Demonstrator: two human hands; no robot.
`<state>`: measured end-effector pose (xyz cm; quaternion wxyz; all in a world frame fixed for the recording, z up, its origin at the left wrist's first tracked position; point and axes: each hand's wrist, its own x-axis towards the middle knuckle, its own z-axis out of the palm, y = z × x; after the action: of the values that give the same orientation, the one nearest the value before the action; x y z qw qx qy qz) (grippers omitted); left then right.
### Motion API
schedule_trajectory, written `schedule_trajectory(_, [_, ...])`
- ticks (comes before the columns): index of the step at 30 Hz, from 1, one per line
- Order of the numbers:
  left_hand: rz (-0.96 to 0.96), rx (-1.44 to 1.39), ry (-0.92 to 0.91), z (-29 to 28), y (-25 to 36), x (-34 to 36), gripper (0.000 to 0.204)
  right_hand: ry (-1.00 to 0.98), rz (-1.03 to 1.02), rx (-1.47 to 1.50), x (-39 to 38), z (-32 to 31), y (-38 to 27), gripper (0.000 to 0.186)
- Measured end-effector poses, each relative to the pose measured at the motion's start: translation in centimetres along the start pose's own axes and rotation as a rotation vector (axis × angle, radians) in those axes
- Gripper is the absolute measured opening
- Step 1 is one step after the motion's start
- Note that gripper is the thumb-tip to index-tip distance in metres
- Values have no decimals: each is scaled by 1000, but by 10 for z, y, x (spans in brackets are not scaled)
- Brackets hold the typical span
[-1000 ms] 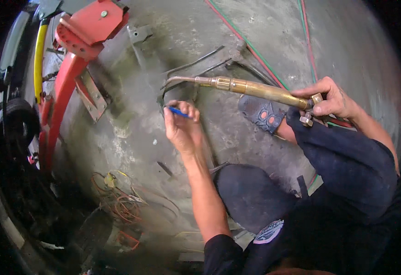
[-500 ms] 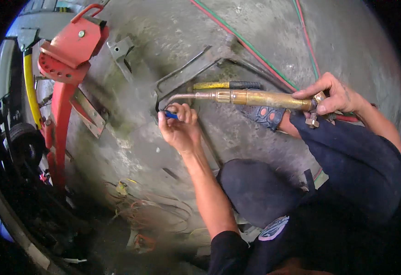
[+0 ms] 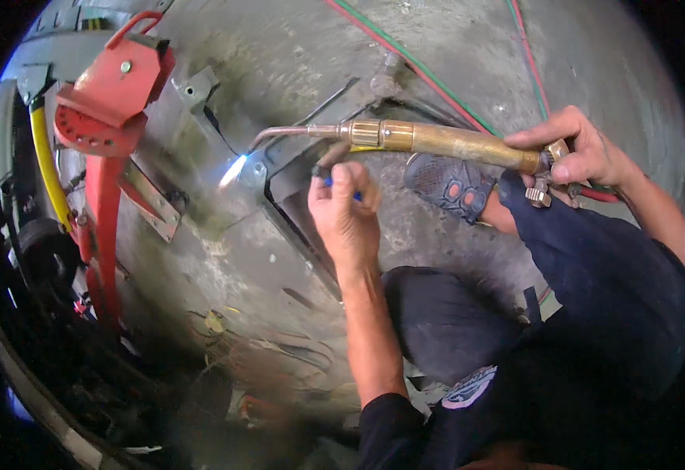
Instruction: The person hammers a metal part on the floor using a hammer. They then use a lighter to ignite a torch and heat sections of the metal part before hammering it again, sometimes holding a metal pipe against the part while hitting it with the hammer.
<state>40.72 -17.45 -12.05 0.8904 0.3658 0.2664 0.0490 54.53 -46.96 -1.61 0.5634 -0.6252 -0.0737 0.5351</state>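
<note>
A brass gas torch lies across the view, held at its valve end by my right hand. The fingers are around the valve knobs. From the bent copper tip at its left end burns a short blue-white flame. It points down and left, beside the corner of a dark angled steel frame on the floor. My left hand, below the torch neck, is closed on a small blue lighter, mostly covered by the fingers.
A red steel stand with a yellow bar stands at left. A metal bracket lies near the frame. Red and green hoses cross the far floor. My sandalled foot is under the torch; tangled wires lie at lower left.
A flame now burns at the torch tip, where none showed before. The torch has shifted left and slightly up. My left hand has drawn back rightward from the tip with the lighter.
</note>
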Motion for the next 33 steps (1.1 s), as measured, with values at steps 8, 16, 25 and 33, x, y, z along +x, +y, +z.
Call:
schedule_trajectory(8, [44, 21, 135, 10, 0, -2, 27, -70, -281, -634, 16, 37, -10, 54])
schedule_trajectory(16, [152, -64, 228, -11, 2, -11, 26, -75, -477, -848, 32, 73, -11, 60])
schedule_trajectory(25, [117, -54, 195, -25, -1, -12, 31, -57, -456, -945, 32, 90, -19, 58])
schedule_trajectory(33, [125, -78, 157, -25, 1, -12, 27, -43, -530, -1031, 32, 91, -14, 56])
